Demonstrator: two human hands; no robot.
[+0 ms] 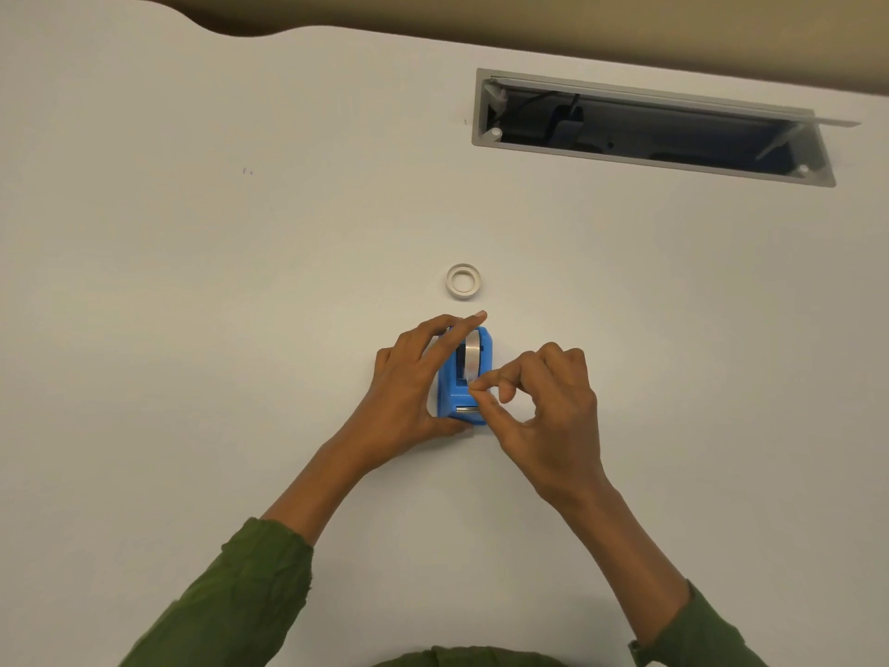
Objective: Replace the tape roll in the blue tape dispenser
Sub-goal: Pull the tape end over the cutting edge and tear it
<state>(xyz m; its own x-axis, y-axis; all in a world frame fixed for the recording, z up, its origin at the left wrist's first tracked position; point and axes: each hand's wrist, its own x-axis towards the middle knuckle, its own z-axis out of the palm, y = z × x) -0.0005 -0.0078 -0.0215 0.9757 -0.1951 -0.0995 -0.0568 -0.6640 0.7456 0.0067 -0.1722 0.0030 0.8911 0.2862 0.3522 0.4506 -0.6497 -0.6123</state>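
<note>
The blue tape dispenser (459,387) stands on the white table (240,329) in the middle of the view, with a roll of clear tape (472,351) seated in it. My left hand (409,387) wraps around the dispenser's left side, fingers over its far end and thumb at its near end. My right hand (543,406) pinches the loose end of the tape between thumb and forefinger just above the cutter at the near end. A white empty tape core (463,281) lies flat on the table just beyond the dispenser.
A long cable hatch (649,130) with a grey frame is open in the table at the far right, with dark cables inside. The table's far edge curves along the top of the view.
</note>
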